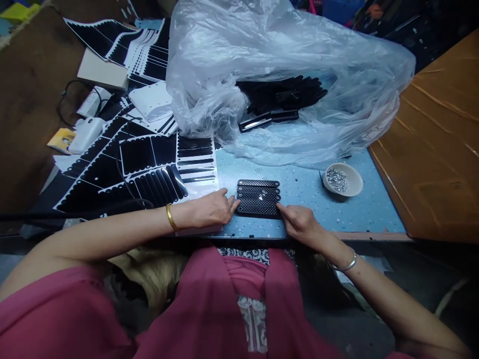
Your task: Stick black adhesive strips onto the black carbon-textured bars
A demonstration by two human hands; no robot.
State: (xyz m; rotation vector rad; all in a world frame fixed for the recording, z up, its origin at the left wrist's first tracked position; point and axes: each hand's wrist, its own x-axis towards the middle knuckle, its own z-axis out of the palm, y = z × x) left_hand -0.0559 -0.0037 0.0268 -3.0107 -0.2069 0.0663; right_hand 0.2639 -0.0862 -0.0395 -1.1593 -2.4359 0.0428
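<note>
Three black textured strips (258,196) lie side by side on the blue table (310,199), near its front edge. My left hand (209,208) rests on the table at their left end, fingers curled, fingertips touching the nearest strip. My right hand (299,222) is at their right end, its fingertips pressed together against the nearest strip's corner. Each hand pinches an end of that strip.
A small white bowl (343,178) of tiny silver parts stands to the right. A big clear plastic bag (284,75) with black pieces fills the back. White sheets of black stickers (149,169) cover the left. A brown board (437,144) borders the right.
</note>
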